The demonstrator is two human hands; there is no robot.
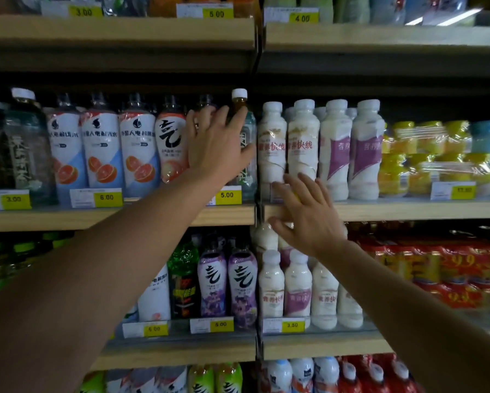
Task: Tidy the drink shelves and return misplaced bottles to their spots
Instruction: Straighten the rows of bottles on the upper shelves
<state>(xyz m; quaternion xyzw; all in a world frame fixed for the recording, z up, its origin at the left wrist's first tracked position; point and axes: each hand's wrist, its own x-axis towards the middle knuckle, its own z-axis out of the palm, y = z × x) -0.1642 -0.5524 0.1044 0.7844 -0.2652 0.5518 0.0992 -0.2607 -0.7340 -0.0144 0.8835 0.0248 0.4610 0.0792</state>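
From the head view, my left hand [215, 146] is up at the middle shelf [119, 218], fingers spread and nearly straight, laid against the tea bottle [245, 131] with the white cap that stands at the right end of the left bay. I am touching it, not gripping it; no finger curls round it that I can see. It stands upright, just beside the peach soda bottle [171, 143] on its left and the first of the white milk bottles [272, 148] across the shelf divider on its right. It looks like the odd one in that spot, so I judge it the misplaced bottle, though my palm hides most of its label.

My right hand [306, 219] hangs lower, also open with fingers splayed, in front of the shelf edge under the milk bottles. It holds nothing; whether the fingertips touch the edge I cannot tell.

The risk is plain. The bottles stand packed and tall, so a flat-handed push could tip the tea bottle back into those behind it or knock the soda sideways. Pulling it out one-handed, with a loose hold on smooth plastic, could let it slip off the shelf front onto the grape soda bottles [227, 282] below.
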